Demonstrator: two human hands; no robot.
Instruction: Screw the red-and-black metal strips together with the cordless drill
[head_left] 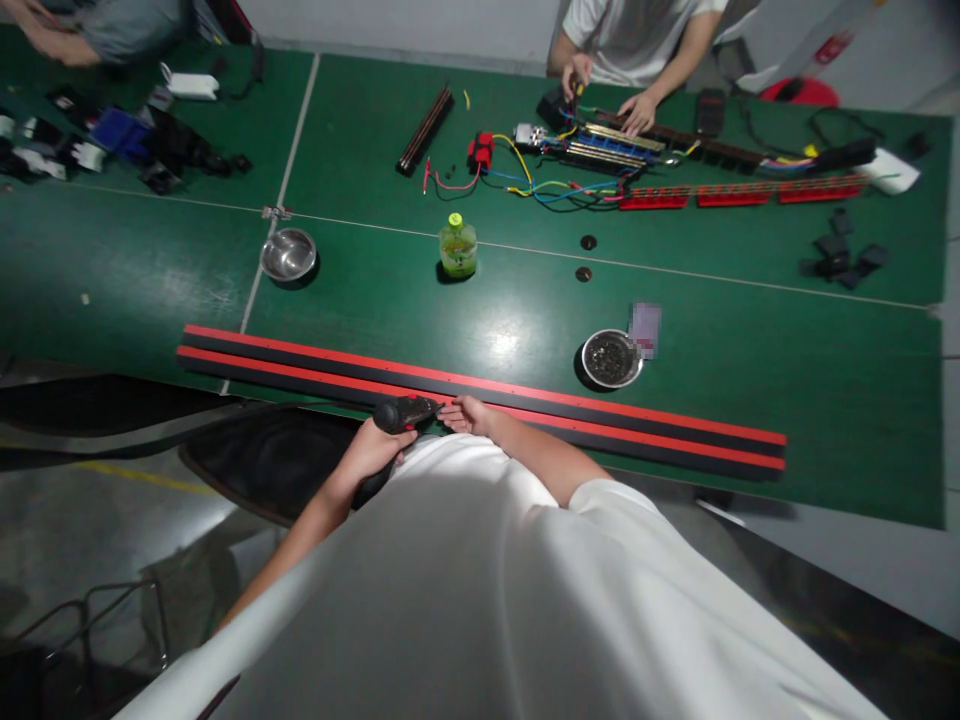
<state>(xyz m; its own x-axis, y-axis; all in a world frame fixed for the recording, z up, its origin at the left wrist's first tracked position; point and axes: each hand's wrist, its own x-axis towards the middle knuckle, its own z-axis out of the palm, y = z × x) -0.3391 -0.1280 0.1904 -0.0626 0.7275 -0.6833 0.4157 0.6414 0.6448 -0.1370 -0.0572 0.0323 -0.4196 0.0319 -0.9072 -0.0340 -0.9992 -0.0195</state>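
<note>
Left: an empty-looking steel bowl (289,254) stands beyond the left ends of two parallel red-and-black rails (495,389), which lie along the near table edge. Left hand (373,447): closed around a power screwdriver (405,412), its tip pointing right, over the near rail. Right hand (466,414): open, fingers extended beside that tip; any small contents cannot be determined. Right: a bowl of small dark parts (611,359) stands beyond the rails.
</note>
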